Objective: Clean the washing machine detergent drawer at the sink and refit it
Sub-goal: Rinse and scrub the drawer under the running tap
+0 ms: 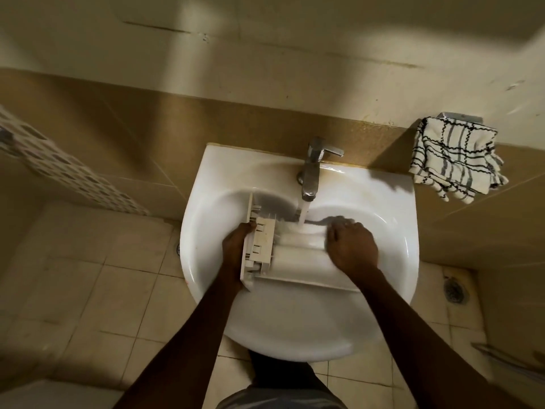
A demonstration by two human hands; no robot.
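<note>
Left fingers [247, 228] curl round the clip end of the detergent drawer [295, 258], left hand [236, 246] gripping it firmly. Right fingers [334, 231] are curled knuckles-up over the drawer's other half, tips blurred in the water; can't tell whether the right hand [352, 246] is gripping or rubbing. The drawer lies across the bowl of the sink [295, 335], long side left to right, underside or side wall facing up as far as I can judge, clips and tabs at the left end. The stream [303, 211] from the tap [312, 169] lands on it just left of the right hand. Looks mid-rinse; refit not yet started. Risks: wet plastic plus one firm grip means the drawer could slip and knock the basin; the thin tabs on the left end look easy to snap if it gets twisted or dropped. Water hitting a flat face could sheet over the rim onto the tiled floor [88, 290] and make it slick. Residue may stay in the compartments, since these are hidden from this angle. Further back, a checked towel [454, 160] hangs on the wall right of the tap, and a floor drain [455, 290] sits right of the sink. Writing: none readable on the drawer, tap or towel; no brand visible.
</note>
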